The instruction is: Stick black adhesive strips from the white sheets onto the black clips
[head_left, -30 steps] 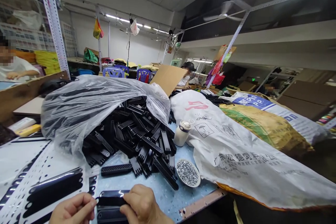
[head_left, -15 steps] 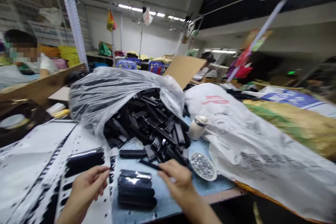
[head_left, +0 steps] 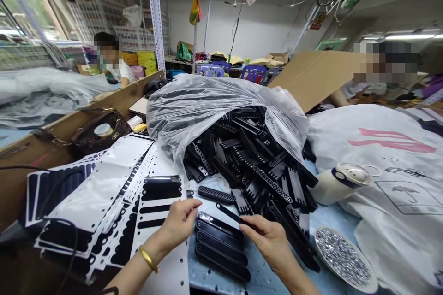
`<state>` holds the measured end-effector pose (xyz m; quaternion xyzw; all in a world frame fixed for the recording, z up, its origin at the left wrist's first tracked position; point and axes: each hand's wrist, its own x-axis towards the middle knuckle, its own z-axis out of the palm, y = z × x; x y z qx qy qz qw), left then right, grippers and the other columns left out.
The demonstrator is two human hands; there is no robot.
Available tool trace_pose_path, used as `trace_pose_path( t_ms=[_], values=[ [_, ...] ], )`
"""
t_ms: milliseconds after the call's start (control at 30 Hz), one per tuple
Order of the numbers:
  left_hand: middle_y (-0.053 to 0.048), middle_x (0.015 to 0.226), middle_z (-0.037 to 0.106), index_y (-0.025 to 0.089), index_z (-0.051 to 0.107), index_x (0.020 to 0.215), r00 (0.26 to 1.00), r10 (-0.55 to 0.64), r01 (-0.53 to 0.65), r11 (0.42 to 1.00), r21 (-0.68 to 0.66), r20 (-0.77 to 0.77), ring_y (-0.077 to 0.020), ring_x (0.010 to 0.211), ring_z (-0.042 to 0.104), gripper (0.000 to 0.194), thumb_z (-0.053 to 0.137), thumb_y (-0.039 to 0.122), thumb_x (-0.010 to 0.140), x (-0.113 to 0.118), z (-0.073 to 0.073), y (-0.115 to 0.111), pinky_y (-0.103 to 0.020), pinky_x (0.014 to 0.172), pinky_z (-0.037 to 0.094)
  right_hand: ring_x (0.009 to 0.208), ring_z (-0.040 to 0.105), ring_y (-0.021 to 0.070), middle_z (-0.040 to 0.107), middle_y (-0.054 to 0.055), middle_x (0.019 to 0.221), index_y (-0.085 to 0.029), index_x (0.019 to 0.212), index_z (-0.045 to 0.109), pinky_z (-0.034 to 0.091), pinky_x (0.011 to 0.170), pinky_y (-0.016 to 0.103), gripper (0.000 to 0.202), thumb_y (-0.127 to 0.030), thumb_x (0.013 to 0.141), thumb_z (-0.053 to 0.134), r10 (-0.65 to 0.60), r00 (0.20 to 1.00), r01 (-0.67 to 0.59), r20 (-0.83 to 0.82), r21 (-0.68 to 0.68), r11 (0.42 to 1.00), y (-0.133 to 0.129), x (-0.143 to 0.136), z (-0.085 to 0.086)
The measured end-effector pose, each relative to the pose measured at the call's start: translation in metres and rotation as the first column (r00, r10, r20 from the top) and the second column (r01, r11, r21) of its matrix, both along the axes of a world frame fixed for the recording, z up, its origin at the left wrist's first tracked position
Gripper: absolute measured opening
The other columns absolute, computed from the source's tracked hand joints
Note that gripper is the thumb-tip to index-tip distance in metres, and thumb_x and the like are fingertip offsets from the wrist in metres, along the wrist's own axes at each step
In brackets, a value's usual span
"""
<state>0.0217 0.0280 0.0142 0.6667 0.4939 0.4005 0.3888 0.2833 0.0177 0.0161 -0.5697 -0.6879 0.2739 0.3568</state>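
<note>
My right hand pinches the end of a thin black strip, which points up and left over the blue table. My left hand has thumb and forefinger pressed together beside the strip's far end; anything between them is too small to make out. Below and between the hands lies a row of several glossy black pieces. A patterned black piece rests just above the strip. Behind it, a heap of black comb-like parts spills from a clear plastic bag.
White sheets with black strips lie at left, near a brown bag. At right are a dish of small shiny pieces, a cream bottle and a white sack. Two people sit beyond the table.
The view has turned left, so everything appears further right. My left hand has come closer to the strip and the glossy pieces; my right hand still holds the strip.
</note>
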Motion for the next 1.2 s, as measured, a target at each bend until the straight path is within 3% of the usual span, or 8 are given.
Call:
trace_pose_path(
  t_ms=[100,167,300,400,600,767,900,1200],
  values=[
    [-0.008,0.080,0.074,0.015,0.075,0.090,0.992,-0.104,0.105,0.995,0.002,-0.070,-0.0203,0.074,0.068,0.031,0.045,0.019,0.086,0.003,0.001,-0.002,-0.028,0.071,0.051,0.062,0.072,0.0190,0.076,0.003,0.068,-0.025,0.077,0.081,0.056,0.059,0.024,0.017,-0.037,0.076,0.068,0.113,0.994,-0.113,-0.009,-0.057,0.992,0.002,-0.008,-0.006],
    [-0.008,0.079,0.074,0.014,0.075,0.094,0.993,-0.071,0.070,0.997,-0.020,-0.089,-0.0194,0.071,0.068,0.030,0.047,0.020,0.086,0.001,-0.002,0.000,-0.027,0.068,0.050,0.061,0.072,0.0185,0.076,0.002,0.067,-0.025,0.077,0.081,0.056,0.058,0.023,0.016,-0.036,0.076,0.069,0.144,0.990,-0.144,-0.011,-0.073,0.987,0.005,-0.007,-0.005],
    [-0.008,0.084,0.071,0.008,0.067,0.117,0.971,0.062,-0.085,0.992,-0.092,-0.231,-0.0163,0.064,0.065,0.038,0.051,0.013,0.082,0.001,-0.017,0.025,-0.025,0.061,0.049,0.063,0.073,0.0207,0.077,0.004,0.070,-0.025,0.077,0.081,0.058,0.058,0.024,0.022,-0.044,0.073,0.072,-0.011,0.999,0.009,-0.041,-0.028,1.000,0.024,0.003,-0.001],
    [-0.004,0.075,0.068,0.008,0.061,0.125,0.932,0.024,-0.074,0.989,-0.124,-0.363,-0.0172,0.062,0.063,0.049,0.057,0.008,0.076,0.007,-0.024,0.054,-0.027,0.064,0.050,0.059,0.072,0.0219,0.076,0.004,0.066,-0.024,0.077,0.081,0.058,0.055,0.026,0.027,-0.048,0.068,0.074,-0.139,0.988,0.136,-0.075,-0.033,0.990,0.043,0.010,-0.001],
    [-0.009,0.081,0.067,0.016,0.067,0.082,0.887,-0.120,0.091,0.992,-0.087,-0.446,-0.0272,0.085,0.064,0.017,0.057,0.006,0.073,0.013,-0.019,0.069,-0.037,0.080,0.047,0.057,0.071,0.0211,0.076,0.003,0.066,-0.023,0.078,0.080,0.058,0.052,0.026,0.025,-0.046,0.070,0.072,-0.145,0.987,0.145,-0.070,-0.004,0.989,0.048,0.012,0.004],
    [-0.004,0.075,0.064,0.017,0.062,0.070,0.901,-0.211,0.183,0.977,-0.109,-0.379,-0.0203,0.075,0.059,0.013,0.059,0.004,0.069,0.005,-0.017,0.049,-0.029,0.074,0.045,0.071,0.075,0.0210,0.078,0.004,0.080,-0.025,0.084,0.079,0.061,0.066,0.025,0.019,-0.040,0.081,0.068,0.046,0.995,-0.058,0.093,0.124,0.991,0.030,0.008,0.005],
    [0.001,0.066,0.057,0.015,0.067,0.079,0.951,-0.168,0.129,0.979,-0.159,-0.261,-0.0151,0.065,0.054,0.019,0.059,0.003,0.067,0.003,-0.023,0.046,-0.024,0.064,0.042,0.078,0.076,0.0218,0.079,0.007,0.087,-0.023,0.092,0.078,0.062,0.072,0.027,0.021,-0.037,0.089,0.061,0.169,0.969,-0.205,0.179,0.207,0.957,0.032,0.002,-0.007],
    [0.006,0.055,0.050,0.009,0.072,0.089,0.994,-0.106,0.112,0.931,-0.347,0.034,-0.0098,0.049,0.050,0.025,0.061,0.009,0.067,-0.001,-0.036,0.054,-0.019,0.047,0.037,0.078,0.075,0.0219,0.078,0.008,0.085,-0.022,0.093,0.076,0.062,0.071,0.030,0.023,-0.035,0.092,0.058,0.222,0.936,-0.288,0.274,0.230,0.930,0.044,-0.013,-0.021]
  ],
)
